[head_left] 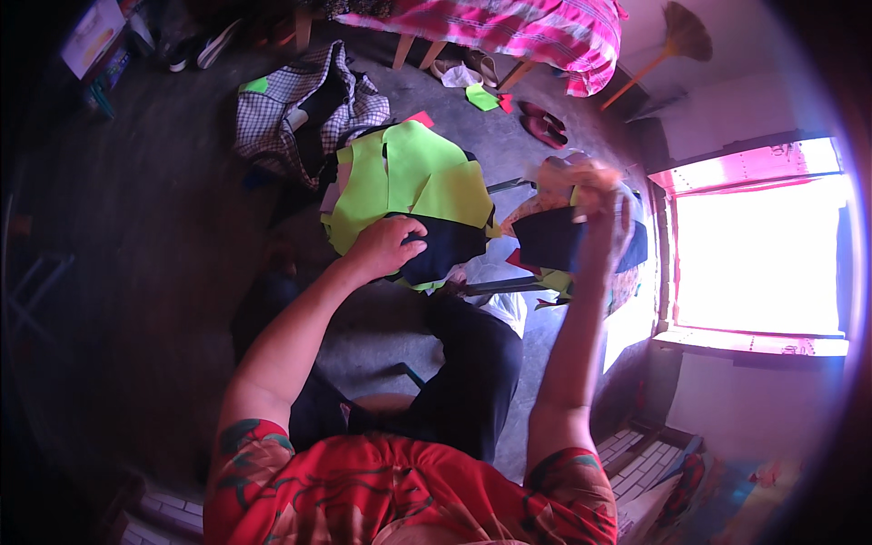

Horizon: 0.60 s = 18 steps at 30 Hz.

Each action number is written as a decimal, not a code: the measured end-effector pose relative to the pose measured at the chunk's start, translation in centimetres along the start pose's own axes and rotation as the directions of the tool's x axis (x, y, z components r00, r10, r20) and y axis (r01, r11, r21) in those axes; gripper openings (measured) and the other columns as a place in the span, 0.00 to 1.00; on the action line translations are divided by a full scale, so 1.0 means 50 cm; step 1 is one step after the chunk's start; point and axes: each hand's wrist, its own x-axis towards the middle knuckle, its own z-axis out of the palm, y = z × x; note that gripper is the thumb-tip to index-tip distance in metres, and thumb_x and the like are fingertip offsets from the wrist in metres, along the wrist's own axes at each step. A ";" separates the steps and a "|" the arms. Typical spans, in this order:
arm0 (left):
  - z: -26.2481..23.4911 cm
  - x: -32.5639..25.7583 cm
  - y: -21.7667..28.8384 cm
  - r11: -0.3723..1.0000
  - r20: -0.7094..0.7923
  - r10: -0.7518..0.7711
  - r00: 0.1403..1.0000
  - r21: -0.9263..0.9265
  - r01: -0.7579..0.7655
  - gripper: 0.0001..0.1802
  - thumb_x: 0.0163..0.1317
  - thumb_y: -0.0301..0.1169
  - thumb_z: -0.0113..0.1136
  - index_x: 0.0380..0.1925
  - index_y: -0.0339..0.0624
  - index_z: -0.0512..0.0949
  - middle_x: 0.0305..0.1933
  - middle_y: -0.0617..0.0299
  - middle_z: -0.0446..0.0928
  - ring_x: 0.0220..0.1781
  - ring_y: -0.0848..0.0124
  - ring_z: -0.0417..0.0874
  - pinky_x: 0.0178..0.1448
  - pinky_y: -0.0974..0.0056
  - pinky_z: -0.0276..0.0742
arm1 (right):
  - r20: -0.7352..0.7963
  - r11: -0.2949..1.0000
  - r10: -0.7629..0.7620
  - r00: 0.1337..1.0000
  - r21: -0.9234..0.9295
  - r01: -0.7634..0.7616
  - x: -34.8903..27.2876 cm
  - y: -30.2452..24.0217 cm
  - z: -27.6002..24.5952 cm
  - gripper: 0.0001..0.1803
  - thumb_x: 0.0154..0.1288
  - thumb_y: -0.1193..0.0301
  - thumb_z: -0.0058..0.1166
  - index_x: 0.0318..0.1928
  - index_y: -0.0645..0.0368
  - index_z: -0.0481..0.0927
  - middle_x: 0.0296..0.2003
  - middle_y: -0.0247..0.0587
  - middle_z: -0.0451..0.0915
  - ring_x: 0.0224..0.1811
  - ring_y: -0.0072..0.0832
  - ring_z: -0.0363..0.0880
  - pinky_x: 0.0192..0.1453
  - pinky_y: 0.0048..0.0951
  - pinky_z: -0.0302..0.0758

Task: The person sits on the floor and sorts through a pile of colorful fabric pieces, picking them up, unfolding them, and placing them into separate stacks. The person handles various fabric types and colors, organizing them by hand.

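Observation:
My left hand (389,247) rests on a dark cloth piece (445,247) at the near side of a pile, its fingers curled and the thumb near the index finger. Bright yellow-green cloth pieces (409,173) lie layered in that pile, in front of my knees. To the right, my right hand (610,207) is raised over a second heap and smeared by motion. A peach-coloured patch (563,177) blurs beside its fingers; whether they grip it I cannot tell. Under that hand lies another dark cloth piece (549,238), with red and yellow-green scraps at its edges.
A checked cloth bag (272,123) slumps on the grey floor beyond the pile. Farther off are a bed with a pink plaid cover (509,27), dark red shoes (543,125), green scraps (481,97) and a broom (686,36). A bright window (754,245) is at the right.

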 end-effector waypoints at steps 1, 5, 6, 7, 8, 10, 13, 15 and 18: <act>0.002 0.007 0.003 0.992 0.053 -0.046 0.998 -0.111 0.052 0.15 0.59 0.34 0.62 0.42 0.38 0.78 0.42 0.56 0.81 0.45 0.64 0.82 0.47 0.62 0.76 | 0.024 0.999 -0.034 0.999 0.019 0.033 -0.046 -0.003 0.040 0.17 0.72 0.59 0.50 0.46 0.62 0.77 0.39 0.34 0.78 0.40 0.19 0.74 0.44 0.21 0.71; 0.004 0.017 -0.014 0.915 0.215 -0.146 0.965 -0.340 0.215 0.23 0.64 0.48 0.56 0.46 0.40 0.78 0.42 0.61 0.81 0.42 0.72 0.81 0.44 0.66 0.76 | 0.137 0.991 0.071 0.988 0.105 -0.086 -0.176 0.072 0.151 0.12 0.72 0.65 0.49 0.43 0.61 0.77 0.38 0.30 0.77 0.40 0.15 0.70 0.46 0.20 0.69; 0.007 0.018 -0.018 0.890 0.254 -0.159 0.954 -0.380 0.250 0.25 0.65 0.52 0.54 0.47 0.40 0.79 0.42 0.63 0.81 0.41 0.74 0.81 0.42 0.67 0.76 | 0.153 0.977 0.128 0.980 0.150 -0.151 -0.199 0.108 0.163 0.10 0.72 0.66 0.50 0.39 0.61 0.76 0.35 0.29 0.77 0.36 0.14 0.69 0.41 0.18 0.67; 0.005 0.016 -0.016 0.834 0.271 -0.236 0.933 -0.436 0.337 0.27 0.65 0.54 0.53 0.49 0.41 0.77 0.44 0.63 0.80 0.41 0.74 0.82 0.41 0.67 0.76 | 0.199 0.979 0.161 0.967 0.095 -0.183 -0.223 0.118 0.176 0.10 0.72 0.66 0.50 0.36 0.60 0.75 0.31 0.28 0.76 0.32 0.13 0.67 0.35 0.18 0.65; 0.001 0.015 -0.008 0.768 0.292 -0.307 0.906 -0.486 0.417 0.30 0.65 0.57 0.51 0.51 0.42 0.76 0.45 0.63 0.79 0.41 0.74 0.82 0.40 0.68 0.77 | 0.238 0.959 0.214 0.947 0.132 -0.250 -0.249 0.111 0.196 0.10 0.72 0.67 0.50 0.36 0.60 0.74 0.29 0.27 0.74 0.29 0.13 0.66 0.32 0.18 0.63; -0.015 0.010 0.005 0.622 0.326 -0.392 0.861 -0.596 0.509 0.33 0.64 0.61 0.49 0.53 0.43 0.74 0.48 0.63 0.78 0.42 0.74 0.82 0.38 0.68 0.78 | 0.343 0.956 0.179 0.922 0.159 -0.245 -0.282 0.145 0.208 0.08 0.72 0.68 0.50 0.39 0.60 0.75 0.32 0.27 0.75 0.33 0.13 0.68 0.38 0.17 0.66; -0.028 0.007 0.023 0.464 0.290 -0.449 0.845 -0.733 0.498 0.41 0.59 0.67 0.48 0.59 0.44 0.69 0.50 0.62 0.76 0.41 0.75 0.80 0.34 0.70 0.79 | 0.435 0.976 0.202 0.878 -0.013 -0.218 -0.324 0.179 0.229 0.06 0.70 0.72 0.51 0.42 0.63 0.75 0.33 0.29 0.76 0.36 0.15 0.71 0.43 0.18 0.69; -0.026 0.011 0.013 0.411 0.200 -0.447 0.872 -0.819 0.400 0.37 0.60 0.61 0.53 0.58 0.43 0.70 0.51 0.61 0.76 0.42 0.74 0.81 0.34 0.70 0.80 | 0.467 0.972 0.206 0.860 -0.197 -0.125 -0.347 0.180 0.238 0.08 0.67 0.74 0.55 0.44 0.64 0.77 0.34 0.32 0.80 0.38 0.16 0.75 0.45 0.20 0.72; -0.024 0.013 -0.014 0.386 0.067 -0.470 0.880 -0.881 0.273 0.29 0.62 0.47 0.56 0.58 0.40 0.71 0.51 0.59 0.77 0.46 0.72 0.81 0.41 0.69 0.81 | 0.526 0.970 0.092 0.845 -0.238 0.043 -0.366 0.165 0.259 0.08 0.65 0.74 0.57 0.43 0.64 0.79 0.34 0.35 0.82 0.36 0.16 0.78 0.42 0.21 0.74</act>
